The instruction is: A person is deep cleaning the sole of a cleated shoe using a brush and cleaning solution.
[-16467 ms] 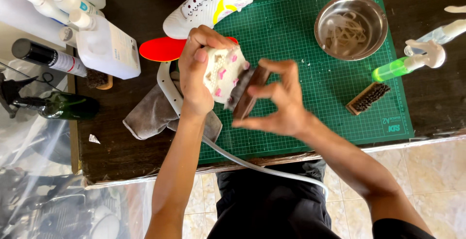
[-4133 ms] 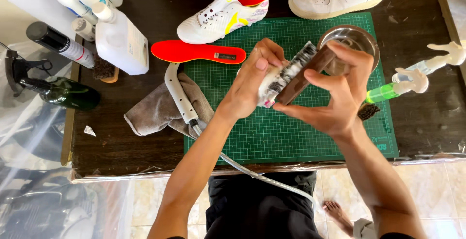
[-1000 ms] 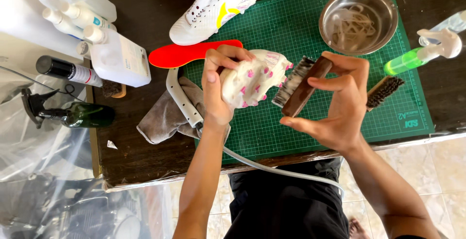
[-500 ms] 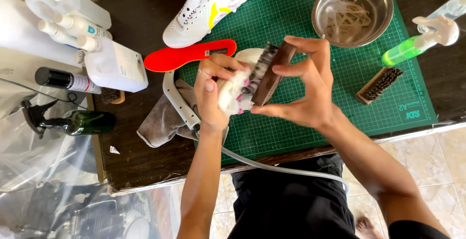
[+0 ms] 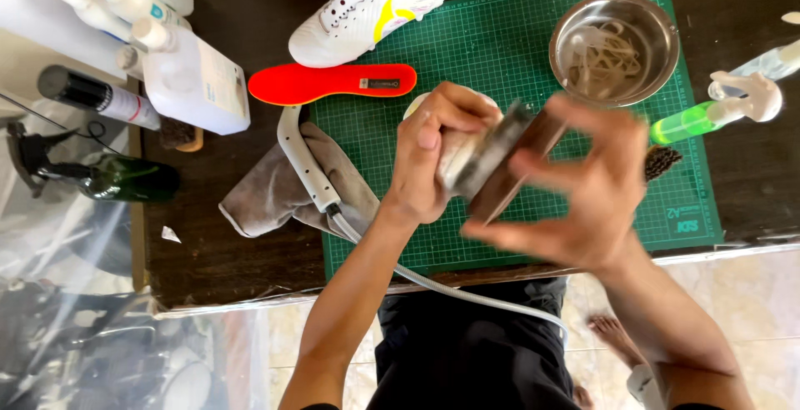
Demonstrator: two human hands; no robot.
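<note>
One shoe sat clamped in the left hand, one wooden brush gripped in the right hand; both had shifted rightward.

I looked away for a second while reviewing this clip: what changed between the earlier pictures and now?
The right hand still strokes the brush across the shoe held in the left hand; the shoe has turned, hiding its pink-studded sole. The red insole, grey cloth and steel bowl stayed put.
</note>
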